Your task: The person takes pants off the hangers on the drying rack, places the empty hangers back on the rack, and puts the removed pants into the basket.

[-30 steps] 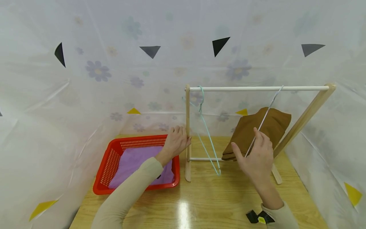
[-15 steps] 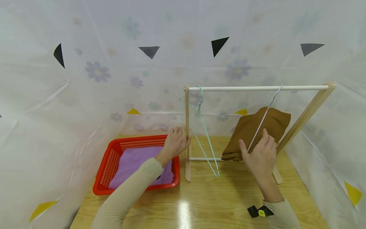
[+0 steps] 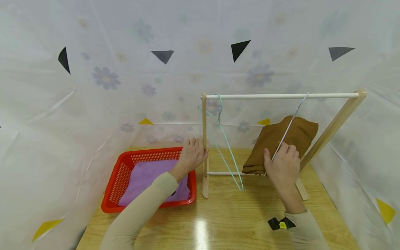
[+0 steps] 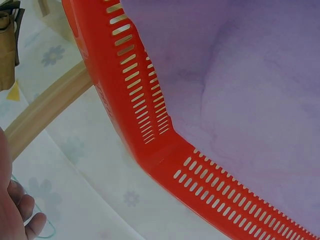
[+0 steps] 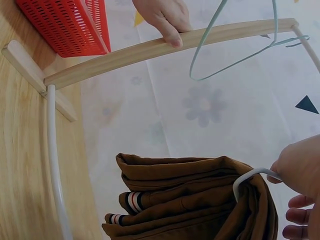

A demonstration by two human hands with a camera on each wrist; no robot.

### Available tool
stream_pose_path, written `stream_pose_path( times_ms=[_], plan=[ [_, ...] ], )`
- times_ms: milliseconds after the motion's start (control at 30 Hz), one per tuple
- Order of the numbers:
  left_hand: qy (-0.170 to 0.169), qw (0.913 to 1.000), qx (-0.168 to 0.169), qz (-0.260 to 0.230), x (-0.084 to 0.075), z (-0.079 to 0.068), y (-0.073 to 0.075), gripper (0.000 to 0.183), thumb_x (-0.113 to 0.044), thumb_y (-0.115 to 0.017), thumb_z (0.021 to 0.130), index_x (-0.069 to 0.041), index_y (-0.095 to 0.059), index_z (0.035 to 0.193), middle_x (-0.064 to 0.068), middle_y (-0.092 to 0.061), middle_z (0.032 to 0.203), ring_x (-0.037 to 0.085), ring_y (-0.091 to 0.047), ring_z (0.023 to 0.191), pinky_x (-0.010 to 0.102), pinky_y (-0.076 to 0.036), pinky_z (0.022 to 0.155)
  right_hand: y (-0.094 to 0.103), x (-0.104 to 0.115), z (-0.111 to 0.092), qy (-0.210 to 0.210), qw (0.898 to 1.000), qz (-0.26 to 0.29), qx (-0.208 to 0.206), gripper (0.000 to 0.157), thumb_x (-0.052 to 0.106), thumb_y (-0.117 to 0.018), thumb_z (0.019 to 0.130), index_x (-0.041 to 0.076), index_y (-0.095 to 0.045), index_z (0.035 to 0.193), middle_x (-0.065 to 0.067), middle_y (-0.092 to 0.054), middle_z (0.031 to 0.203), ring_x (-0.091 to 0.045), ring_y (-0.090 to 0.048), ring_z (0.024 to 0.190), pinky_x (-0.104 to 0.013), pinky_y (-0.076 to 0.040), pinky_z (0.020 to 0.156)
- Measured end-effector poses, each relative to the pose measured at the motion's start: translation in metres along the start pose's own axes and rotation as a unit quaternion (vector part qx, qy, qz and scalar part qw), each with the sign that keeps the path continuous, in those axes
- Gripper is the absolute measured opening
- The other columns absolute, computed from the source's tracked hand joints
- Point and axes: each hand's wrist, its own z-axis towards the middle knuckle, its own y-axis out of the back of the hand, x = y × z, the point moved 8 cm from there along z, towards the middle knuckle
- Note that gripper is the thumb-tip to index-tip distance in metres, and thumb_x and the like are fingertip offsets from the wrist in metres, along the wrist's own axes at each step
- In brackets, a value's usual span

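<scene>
Grips the left upright [image 3: 204, 121] of the wooden rack [image 3: 332, 130] with the left hand [image 3: 193, 154], closed round it. Pinches the white hanger [image 3: 289, 128] with the right hand [image 3: 285, 170], fingers curled. Folded brown garment [image 3: 265, 142] over that hanger, below the top rail [image 3: 262, 97]. Farther left, teal hanger [image 3: 219, 117]; then, on the worktop [image 3: 231, 218], red basket [image 3: 120, 177] with purple cloth [image 3: 147, 177].

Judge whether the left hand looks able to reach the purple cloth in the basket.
Probably yes: the purple cloth lies uncovered in the red basket near the left hand, which would need to let go of the wooden upright.
</scene>
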Motion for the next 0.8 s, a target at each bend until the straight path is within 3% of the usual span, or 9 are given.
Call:
stream_pose_path(
  times_ms=[533,800],
  plan=[
    [0.001,1.0000,-0.005,0.006,0.000,0.000,0.002,0.040,-0.049,-0.060,0.100,-0.011,-0.061,0.090,0.001,-0.058,0.078,0.021,-0.054,0.075,0.032,-0.042,0.069,0.023,-0.002,-0.006,0.001,0.998,0.040,0.050,0.037,0.013,-0.071,0.099,-0.015,-0.058,0.119,-0.036,-0.059,0.102,-0.054,-0.055,0.089,-0.058,-0.047,0.074],
    [0.002,1.0000,-0.001,-0.006,0.000,0.001,0.000,0.040,-0.048,-0.061,0.100,-0.009,-0.060,0.089,0.003,-0.059,0.078,0.022,-0.055,0.076,0.033,-0.043,0.069,0.028,-0.013,-0.012,-0.055,0.993,0.068,0.084,0.030,0.012,-0.066,0.102,-0.011,-0.058,0.119,-0.031,-0.058,0.104,-0.051,-0.055,0.096,-0.058,-0.045,0.073]
  ],
)
